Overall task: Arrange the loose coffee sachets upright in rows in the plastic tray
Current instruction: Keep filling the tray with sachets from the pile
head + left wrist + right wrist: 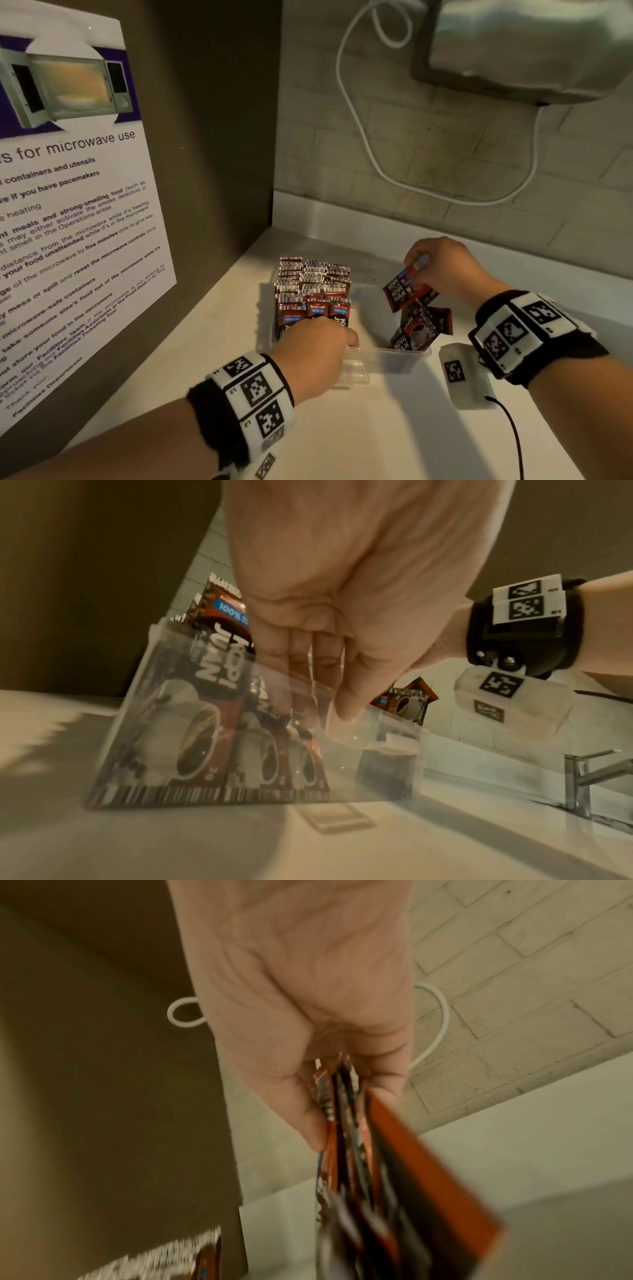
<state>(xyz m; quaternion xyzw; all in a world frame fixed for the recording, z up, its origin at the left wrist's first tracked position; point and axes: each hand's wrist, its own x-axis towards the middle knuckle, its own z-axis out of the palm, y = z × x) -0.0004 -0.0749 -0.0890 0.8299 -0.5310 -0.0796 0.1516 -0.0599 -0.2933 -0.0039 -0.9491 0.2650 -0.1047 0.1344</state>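
Observation:
A clear plastic tray (394, 351) (342, 764) stands on the white counter. Its left half holds rows of upright red-and-black coffee sachets (313, 287) (198, 723). A few loose sachets (419, 329) (407, 702) lean askew in its right half. My left hand (318, 346) (342, 588) holds the tray's near wall, fingers inside against the front row and thumb outside. My right hand (442, 267) (301, 1001) hovers over the right half, pinching a small bunch of sachets (406, 291) (352, 1123) by their top edges.
A dark panel with a microwave notice (68, 205) rises close on the left. Behind is a brick wall with a white cable (376, 164) and a metal dispenser (531, 48) overhead. A tap (582, 775) stands to the right. Bare counter lies in front of the tray.

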